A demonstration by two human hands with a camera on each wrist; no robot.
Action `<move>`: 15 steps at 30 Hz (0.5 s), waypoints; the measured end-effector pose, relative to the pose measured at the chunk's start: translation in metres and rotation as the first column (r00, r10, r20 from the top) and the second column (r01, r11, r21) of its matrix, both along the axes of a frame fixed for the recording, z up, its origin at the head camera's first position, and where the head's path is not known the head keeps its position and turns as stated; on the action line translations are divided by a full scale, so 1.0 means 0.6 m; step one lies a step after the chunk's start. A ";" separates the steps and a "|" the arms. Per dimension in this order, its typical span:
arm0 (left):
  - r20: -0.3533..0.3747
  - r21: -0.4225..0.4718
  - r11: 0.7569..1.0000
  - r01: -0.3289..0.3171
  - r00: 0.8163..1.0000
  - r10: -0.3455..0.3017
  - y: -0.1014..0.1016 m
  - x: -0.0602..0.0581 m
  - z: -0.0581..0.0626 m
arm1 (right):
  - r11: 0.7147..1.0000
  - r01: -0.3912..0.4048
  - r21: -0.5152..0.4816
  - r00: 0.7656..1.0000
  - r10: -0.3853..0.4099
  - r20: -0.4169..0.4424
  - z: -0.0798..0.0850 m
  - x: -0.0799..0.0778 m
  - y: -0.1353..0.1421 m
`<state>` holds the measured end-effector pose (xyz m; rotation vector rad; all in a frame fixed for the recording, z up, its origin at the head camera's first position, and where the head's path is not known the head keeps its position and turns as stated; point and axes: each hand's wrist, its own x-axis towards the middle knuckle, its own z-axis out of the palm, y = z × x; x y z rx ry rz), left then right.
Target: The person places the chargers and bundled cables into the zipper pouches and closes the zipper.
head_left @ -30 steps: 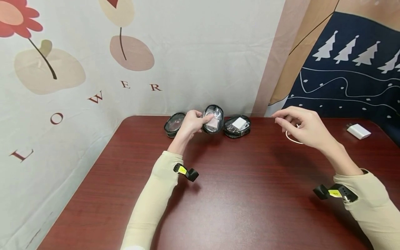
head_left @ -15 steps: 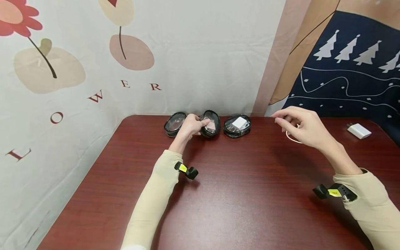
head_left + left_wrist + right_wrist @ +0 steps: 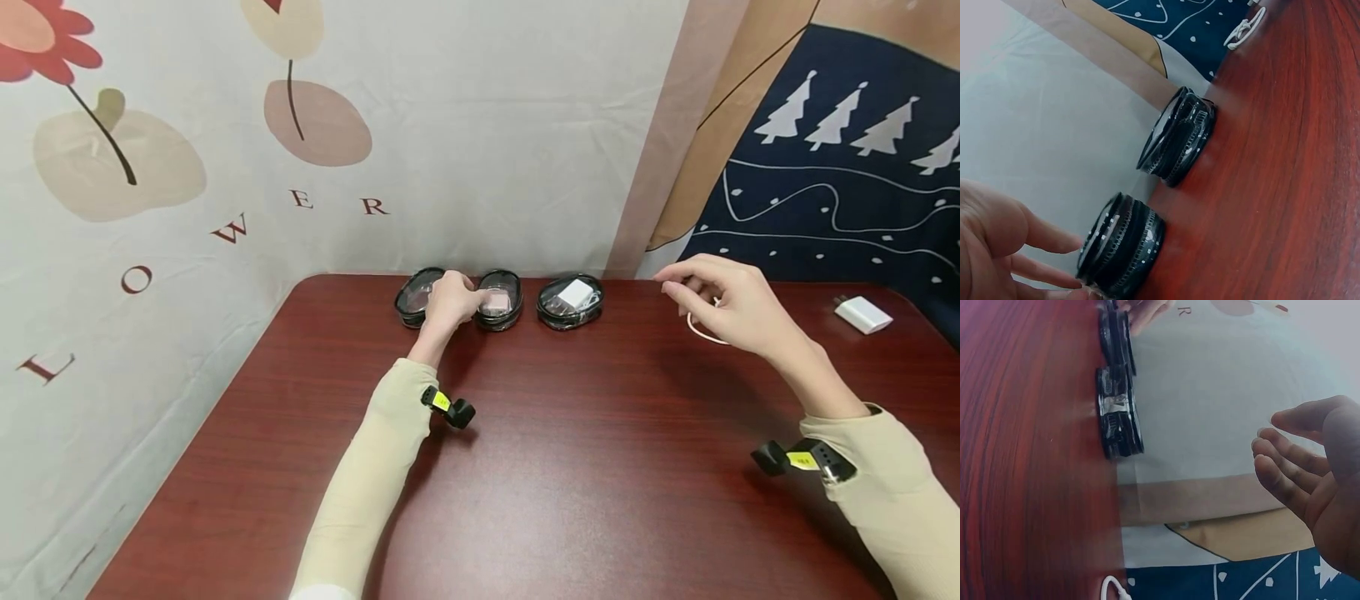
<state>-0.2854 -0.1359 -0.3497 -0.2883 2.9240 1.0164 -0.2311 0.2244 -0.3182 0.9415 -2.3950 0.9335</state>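
Three oval clear pouches with black zipped edges sit along the table's back edge. My left hand (image 3: pixel 453 302) is at the middle pouch (image 3: pixel 501 310), its thumb tip right at the near rim and the other fingers beside its side wall. Inside that pouch shows a pale block. The left pouch (image 3: pixel 414 293) is partly hidden behind my hand. A white charger block is visible inside the right pouch (image 3: pixel 570 307). My right hand (image 3: pixel 1310 469) hovers over the right side with loosely bent fingers and nothing between them. Beneath it lies a white cable (image 3: pixel 701 333), partly covered.
A white charger plug (image 3: pixel 864 315) lies at the table's right side. The dark red wooden table (image 3: pixel 570 467) meets a printed cloth backdrop (image 3: pixel 495 150) behind the pouches. A dark blue cloth with white trees (image 3: pixel 832 192) hangs at the right.
My left hand has lowered the middle pouch onto the table and shifted it slightly left; its thumb has slid off the top to the rim. The right hand has stayed still.
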 end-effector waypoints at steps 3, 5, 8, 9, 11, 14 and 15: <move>-0.039 0.001 1.000 -0.006 0.999 0.006 -0.002 0.002 0.006 | 1.000 0.017 0.008 1.000 -0.017 -0.016 -0.004 -0.006 0.005; -0.067 0.007 1.000 -0.012 0.998 0.013 -0.004 0.003 0.011 | 0.999 0.036 0.014 0.999 -0.036 -0.021 -0.007 -0.010 0.010; -0.112 -0.012 1.000 -0.025 0.993 0.023 -0.008 0.003 0.015 | 0.996 0.083 0.028 0.997 -0.083 -0.012 -0.015 -0.018 0.021; -0.122 -0.021 0.999 -0.031 0.992 0.028 -0.009 0.003 0.015 | 0.994 0.106 0.039 0.994 -0.106 -0.006 -0.017 -0.021 0.025; -0.131 -0.036 0.998 -0.045 0.991 0.040 -0.013 0.002 0.016 | 0.987 0.147 0.058 0.989 -0.148 0.016 -0.021 -0.026 0.033; -0.121 -0.064 0.996 -0.067 0.991 0.059 -0.018 0.001 0.017 | 0.978 0.193 0.085 0.977 -0.199 0.072 -0.026 -0.032 0.046; -0.112 -0.068 0.995 -0.073 0.992 0.065 -0.020 0.000 0.017 | 0.974 0.207 0.096 0.972 -0.216 0.089 -0.028 -0.034 0.051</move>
